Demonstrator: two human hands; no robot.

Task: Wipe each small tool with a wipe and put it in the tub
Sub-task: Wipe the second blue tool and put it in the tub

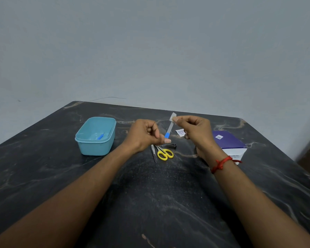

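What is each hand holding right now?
Left hand: pinches the nail file by its blue handle.
Right hand: pinches the wipe at the file's tip.

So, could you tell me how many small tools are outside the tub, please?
4: a blue-handled file in the left hand, tip in a wipe in the right hand; tweezers, yellow scissors and clipper on the table. Hands may hide others.

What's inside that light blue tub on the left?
One small blue-handled tool lies on the floor of the tub; nothing else shows. The tub's near wall hides the front strip of its floor, so anything lying there cannot be seen.
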